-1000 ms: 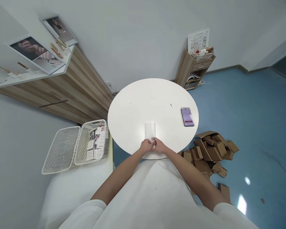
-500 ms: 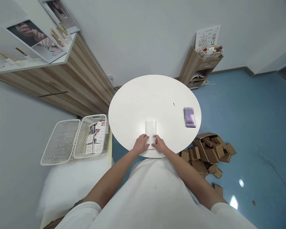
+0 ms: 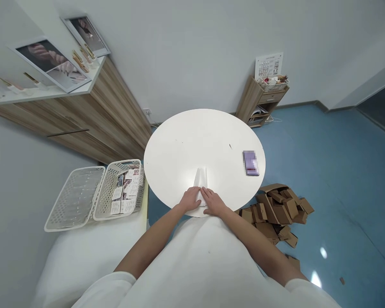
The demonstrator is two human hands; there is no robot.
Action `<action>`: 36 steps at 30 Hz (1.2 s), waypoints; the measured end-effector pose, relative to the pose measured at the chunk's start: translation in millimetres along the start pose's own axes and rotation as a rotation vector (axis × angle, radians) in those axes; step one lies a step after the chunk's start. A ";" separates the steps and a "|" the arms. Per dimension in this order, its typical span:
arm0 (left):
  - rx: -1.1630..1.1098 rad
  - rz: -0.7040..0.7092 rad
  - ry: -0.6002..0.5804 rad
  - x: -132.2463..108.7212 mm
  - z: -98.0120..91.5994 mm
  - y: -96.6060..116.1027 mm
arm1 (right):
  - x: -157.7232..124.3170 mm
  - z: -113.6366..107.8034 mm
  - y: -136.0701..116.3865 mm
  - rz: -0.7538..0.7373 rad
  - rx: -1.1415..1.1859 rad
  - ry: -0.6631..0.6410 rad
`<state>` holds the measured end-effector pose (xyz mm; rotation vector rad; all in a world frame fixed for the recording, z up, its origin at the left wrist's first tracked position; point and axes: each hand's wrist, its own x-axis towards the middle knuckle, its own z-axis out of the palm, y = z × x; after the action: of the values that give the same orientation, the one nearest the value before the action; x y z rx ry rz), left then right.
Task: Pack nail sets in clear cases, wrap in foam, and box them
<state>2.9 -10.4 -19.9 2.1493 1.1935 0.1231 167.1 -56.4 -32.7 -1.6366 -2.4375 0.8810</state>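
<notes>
Head view, big to small:

- Blue floor (image 3: 340, 179) fills everything right of the hands.
- Long wooden cabinet (image 3: 109, 115) stands far left of the hands and beyond them, against the wall. Framed pictures lean on its top.
- Round white table (image 3: 195, 137) lies under the hands and stretches away from them; both hands sit at its near edge.
- Two white mesh baskets are left of the hands, off the table, side by side and touching. The outer basket (image 3: 75, 199) looks bare. The inner basket (image 3: 123, 190), the one closer to the hands, holds printed cards.
- Pile of flat cardboard boxes (image 3: 276, 209) is on the floor just right of the hands.
- Small wooden shelf (image 3: 259, 100) stands far beyond the hands, to the right, at the wall, with a little basket of bits on top.
- Left hand (image 3: 190, 199) and right hand (image 3: 213, 202) are side by side, fingertips meeting. Fingers are stretched out flat, no fist, and both press down on the near end of the white sheet (image 3: 200, 177).
- The sheet lies flat on the table, its far end sticking out beyond the fingers and tapering narrower away from them.
- Purple thing (image 3: 250, 163) lies on the table, right of the hands, well apart. It is blurred; can't tell what it is.
</notes>
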 end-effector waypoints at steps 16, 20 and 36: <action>-0.583 -0.135 0.066 -17.8 -0.2 -5.6 | -3.5 -35.2 13.9 0.317 0.687 -0.083; -0.573 -0.204 0.105 -4.7 2.9 -6.8 | 14.8 -37.3 21.7 0.412 0.744 -0.075; -0.439 -0.529 0.149 14.0 8.9 -1.0 | 20.0 -13.5 8.5 0.604 0.673 0.353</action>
<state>13.6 -3.6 -30.5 1.4197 1.6100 0.2844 170.5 -31.2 -30.6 -2.0038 -1.2171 1.1706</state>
